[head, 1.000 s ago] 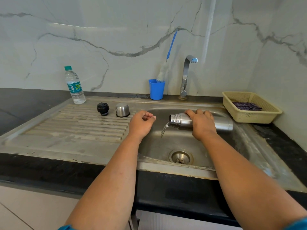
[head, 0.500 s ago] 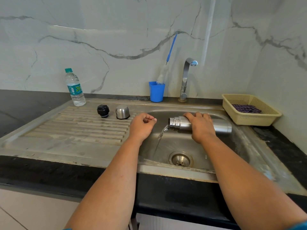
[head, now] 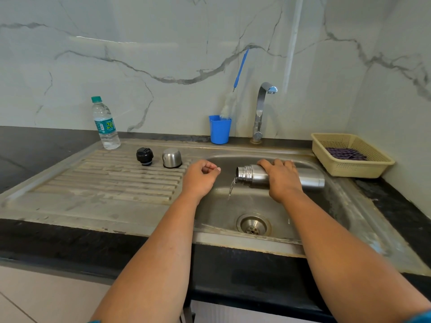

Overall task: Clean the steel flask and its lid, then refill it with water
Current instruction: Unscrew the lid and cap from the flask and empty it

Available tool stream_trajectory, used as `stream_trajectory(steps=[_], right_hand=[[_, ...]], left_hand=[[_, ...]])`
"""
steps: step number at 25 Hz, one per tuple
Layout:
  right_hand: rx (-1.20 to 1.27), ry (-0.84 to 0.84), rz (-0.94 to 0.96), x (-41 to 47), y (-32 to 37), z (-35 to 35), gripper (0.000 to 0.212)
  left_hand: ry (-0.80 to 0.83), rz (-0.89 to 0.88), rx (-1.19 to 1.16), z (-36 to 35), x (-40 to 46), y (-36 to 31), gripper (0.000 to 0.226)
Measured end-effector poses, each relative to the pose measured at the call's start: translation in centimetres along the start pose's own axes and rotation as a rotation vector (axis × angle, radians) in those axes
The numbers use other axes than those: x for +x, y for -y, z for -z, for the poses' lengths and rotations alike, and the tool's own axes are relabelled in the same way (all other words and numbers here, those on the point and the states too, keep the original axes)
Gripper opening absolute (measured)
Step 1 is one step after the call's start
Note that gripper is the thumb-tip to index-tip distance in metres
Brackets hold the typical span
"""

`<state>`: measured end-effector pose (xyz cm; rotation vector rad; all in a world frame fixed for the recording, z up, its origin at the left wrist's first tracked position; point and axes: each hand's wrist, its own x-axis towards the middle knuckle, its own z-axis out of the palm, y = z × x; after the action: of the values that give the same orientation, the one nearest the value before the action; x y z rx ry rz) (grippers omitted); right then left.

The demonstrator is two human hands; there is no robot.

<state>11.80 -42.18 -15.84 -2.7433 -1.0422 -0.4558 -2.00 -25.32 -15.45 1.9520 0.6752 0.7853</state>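
1. The right hand (head: 283, 180) grips the cylindrical steel flask (head: 254, 175) on its side over the steel sink basin (head: 326, 201), mouth to the left.
2. A thin stream of water (head: 231, 188) runs from the mouth.
3. The left hand (head: 198, 179) hovers at the basin's edge, fingers loosely curled, holding nothing.
4. The black round stopper (head: 144, 156) and domed steel cap (head: 172, 158) stand on the ribbed drainboard (head: 105, 183).

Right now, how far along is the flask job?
Done: flask opened; black stopper and steel cup lid sit on the drainboard. In hand: right hand holds the steel flask sideways over the sink, water trickling from its mouth; left hand idle, loosely curled. Left: scrubbing with the bottle brush, still in the blue cup, washing the lids, refilling.
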Motion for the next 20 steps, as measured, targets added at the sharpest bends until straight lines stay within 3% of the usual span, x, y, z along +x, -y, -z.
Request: stream_trajectory(steps=[20], right_hand=[[-0.007,-0.006,-0.019,0.04,-0.11,0.0,0.074]], left_hand=[[0.0,0.018,0.011,-0.04,-0.04,0.02,0.011]])
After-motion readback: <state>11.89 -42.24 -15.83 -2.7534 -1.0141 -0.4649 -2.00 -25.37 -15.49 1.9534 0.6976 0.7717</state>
